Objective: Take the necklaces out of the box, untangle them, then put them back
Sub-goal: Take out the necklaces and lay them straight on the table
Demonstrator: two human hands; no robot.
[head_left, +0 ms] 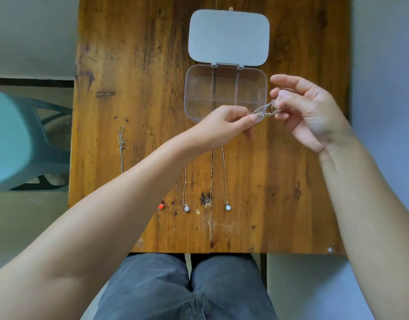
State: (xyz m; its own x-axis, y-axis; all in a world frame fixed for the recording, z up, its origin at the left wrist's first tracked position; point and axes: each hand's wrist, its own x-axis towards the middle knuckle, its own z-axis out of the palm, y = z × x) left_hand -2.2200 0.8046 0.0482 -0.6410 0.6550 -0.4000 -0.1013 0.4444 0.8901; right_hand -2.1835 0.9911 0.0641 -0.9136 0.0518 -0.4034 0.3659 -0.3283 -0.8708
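A clear plastic box point(225, 91) with several empty compartments lies open on the wooden table, its grey lid point(228, 36) folded back. Just in front of the box I hold a thin silver chain point(264, 110) stretched between both hands. My left hand point(224, 127) pinches one end; my right hand point(307, 109) pinches the bunched other end. Several necklaces lie straight on the table below: a silver chain point(121, 148) at the left, one with a red pendant point(161, 206), one with a flower pendant point(186, 208), one with a round white pendant point(228, 207).
The wooden table point(291, 192) has a near edge above my knees. A teal plastic chair point(25, 139) stands to the left of the table. A small gold chain point(149, 130) lies left of my left wrist.
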